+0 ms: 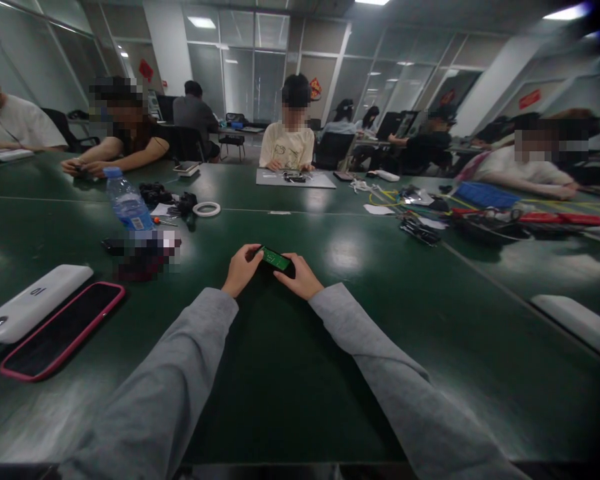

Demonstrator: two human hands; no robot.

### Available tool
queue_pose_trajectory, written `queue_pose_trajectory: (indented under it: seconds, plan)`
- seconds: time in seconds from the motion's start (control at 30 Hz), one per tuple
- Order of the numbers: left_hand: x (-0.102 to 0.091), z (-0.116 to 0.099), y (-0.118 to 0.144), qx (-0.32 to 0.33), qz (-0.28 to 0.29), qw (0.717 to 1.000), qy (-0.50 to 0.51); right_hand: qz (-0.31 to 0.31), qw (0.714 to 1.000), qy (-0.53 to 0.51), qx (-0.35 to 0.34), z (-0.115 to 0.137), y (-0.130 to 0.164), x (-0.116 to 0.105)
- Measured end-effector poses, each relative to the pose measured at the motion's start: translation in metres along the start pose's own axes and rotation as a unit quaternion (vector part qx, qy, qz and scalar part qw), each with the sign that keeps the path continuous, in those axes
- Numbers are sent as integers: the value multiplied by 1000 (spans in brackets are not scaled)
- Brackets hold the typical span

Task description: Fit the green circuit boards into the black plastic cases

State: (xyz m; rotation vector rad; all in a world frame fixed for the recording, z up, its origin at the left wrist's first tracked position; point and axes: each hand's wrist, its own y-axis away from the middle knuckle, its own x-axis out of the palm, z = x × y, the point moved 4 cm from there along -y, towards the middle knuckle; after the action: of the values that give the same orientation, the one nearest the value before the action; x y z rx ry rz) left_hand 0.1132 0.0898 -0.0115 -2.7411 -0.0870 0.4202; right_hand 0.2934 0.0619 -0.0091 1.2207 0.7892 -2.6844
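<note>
A small black device with a green circuit board (275, 259) showing on top lies between my two hands on the dark green table (290, 360). My left hand (240, 270) grips its left end with thumb and fingers. My right hand (300, 275) holds its right end, fingers curled around it. Both arms wear grey sleeves and reach forward from the near edge.
At my left lie a phone in a pink case (63, 330) and a white power bank (33, 300). Farther off stand a water bottle (127, 203), a tape roll (207, 209) and black parts (156, 194). Other people sit around the table; tools and cables (420, 230) crowd the right.
</note>
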Motion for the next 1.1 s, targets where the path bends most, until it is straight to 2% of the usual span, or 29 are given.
queue_pose_trajectory:
  seconds: [0.23,0.47,0.67,1.1]
  plan:
    - [-1,-3,3,5,-6,1000,-5,-5,1000,20,-9,0,1,2]
    - [-2,-4,5,-3,-6,1000,1,-14,997,57,-53,14,5,-2]
    - [1,-1,3,19,3,1000,5,-19,997,51,-60,15,6,-4]
    - [2,1,2,20,3,999,36,-38,994,35,-93,15,5,-5]
